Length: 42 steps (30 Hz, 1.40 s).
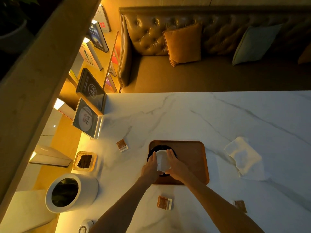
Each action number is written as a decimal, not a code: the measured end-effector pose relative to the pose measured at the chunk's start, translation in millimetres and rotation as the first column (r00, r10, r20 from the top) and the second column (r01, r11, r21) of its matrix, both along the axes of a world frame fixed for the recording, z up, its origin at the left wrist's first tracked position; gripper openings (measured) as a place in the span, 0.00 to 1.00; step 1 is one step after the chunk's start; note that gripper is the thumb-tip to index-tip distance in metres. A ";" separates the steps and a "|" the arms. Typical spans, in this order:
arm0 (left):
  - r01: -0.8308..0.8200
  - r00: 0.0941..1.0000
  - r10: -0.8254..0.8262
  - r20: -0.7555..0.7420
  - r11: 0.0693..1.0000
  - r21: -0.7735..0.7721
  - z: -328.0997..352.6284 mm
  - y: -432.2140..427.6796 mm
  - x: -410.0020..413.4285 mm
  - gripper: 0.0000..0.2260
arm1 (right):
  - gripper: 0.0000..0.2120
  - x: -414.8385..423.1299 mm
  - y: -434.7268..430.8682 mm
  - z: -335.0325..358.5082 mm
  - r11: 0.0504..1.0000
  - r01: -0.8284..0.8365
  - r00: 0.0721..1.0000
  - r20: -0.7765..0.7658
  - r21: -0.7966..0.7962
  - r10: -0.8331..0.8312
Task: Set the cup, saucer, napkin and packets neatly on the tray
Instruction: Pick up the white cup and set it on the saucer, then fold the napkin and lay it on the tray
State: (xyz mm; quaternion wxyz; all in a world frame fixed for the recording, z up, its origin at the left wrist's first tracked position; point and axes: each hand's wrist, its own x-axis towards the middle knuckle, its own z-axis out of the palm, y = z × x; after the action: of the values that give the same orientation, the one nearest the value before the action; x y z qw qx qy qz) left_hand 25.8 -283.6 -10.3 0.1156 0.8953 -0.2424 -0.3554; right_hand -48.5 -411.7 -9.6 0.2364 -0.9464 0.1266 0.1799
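A brown tray (191,153) lies on the marble table. On its left part sits a dark saucer (157,147) with a white cup (161,159) standing on it. My left hand (151,167) and my right hand (175,164) clasp the cup from both sides. A crumpled white napkin (244,157) lies on the table to the right of the tray. Three brown packets lie off the tray: one to the far left (122,145), one near me (164,202) between my forearms, one at the right (241,206).
A white cylindrical bin (72,194) with a dark liner stands at the left. A glass dish (84,160) with dark contents sits behind it, and upright sign holders (86,118) stand further back. A leather sofa (202,47) with cushions runs beyond the table's far edge.
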 end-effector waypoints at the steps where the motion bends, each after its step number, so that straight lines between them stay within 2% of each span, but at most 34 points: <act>1: 0.000 1.000 0.000 0.002 1.000 0.002 -0.1 0.5 0.1 0.47 | 0.48 0.1 -0.1 -0.3 1.000 -0.003 1.000 -0.002 0.002 0.003; 5: 0.009 1.000 -0.009 -0.005 1.000 0.011 0.6 2.6 0.2 0.47 | 0.50 1.3 0.5 0.2 0.993 0.075 0.996 -0.055 0.091 -0.070; 9: 0.023 0.998 -0.021 -0.057 0.999 0.028 9.1 8.0 -0.4 0.51 | 0.52 -0.2 1.5 10.6 0.971 0.166 0.985 -0.083 0.171 -0.154; 11: -0.003 0.998 0.004 -0.061 1.000 0.024 18.3 13.4 -0.9 0.50 | 0.49 -8.3 1.0 19.1 0.960 0.207 0.978 -0.074 0.187 -0.196; 15: -0.023 0.999 0.024 -0.031 0.999 0.027 39.3 34.3 -5.7 0.39 | 0.38 -41.1 3.9 40.0 0.922 0.283 0.959 -0.060 0.265 -0.277; 19: 0.000 1.000 0.000 -0.013 0.998 0.065 54.1 65.6 -19.9 0.28 | 0.32 -86.1 13.5 51.1 0.900 0.370 0.928 -0.052 0.228 -0.369; 22: -0.005 1.000 0.006 -0.012 0.996 0.087 55.6 90.8 -42.0 0.27 | 0.30 -124.1 25.7 50.6 0.872 0.410 0.912 -0.120 0.269 -0.392; 28: -0.003 0.998 0.012 -0.058 0.990 0.144 45.8 127.5 -86.2 0.26 | 0.27 -174.9 46.9 43.4 0.845 0.479 0.870 -0.258 0.237 -0.421; 38: -0.026 0.996 0.035 -0.081 0.994 0.109 56.1 119.4 -87.7 0.23 | 0.26 -166.0 35.7 56.8 0.802 0.539 0.839 -0.247 0.259 -0.485; 42: -0.031 0.994 0.038 -0.103 0.997 0.067 67.0 91.8 -80.1 0.19 | 0.24 -158.5 14.1 64.6 0.775 0.581 0.813 -0.212 0.246 -0.542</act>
State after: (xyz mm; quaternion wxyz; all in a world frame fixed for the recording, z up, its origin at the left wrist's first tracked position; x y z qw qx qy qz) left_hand -54.3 -191.8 56.6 0.1049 0.8829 -0.2088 -0.4073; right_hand -207.0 -397.6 55.1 0.4112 -0.8043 0.3899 0.1788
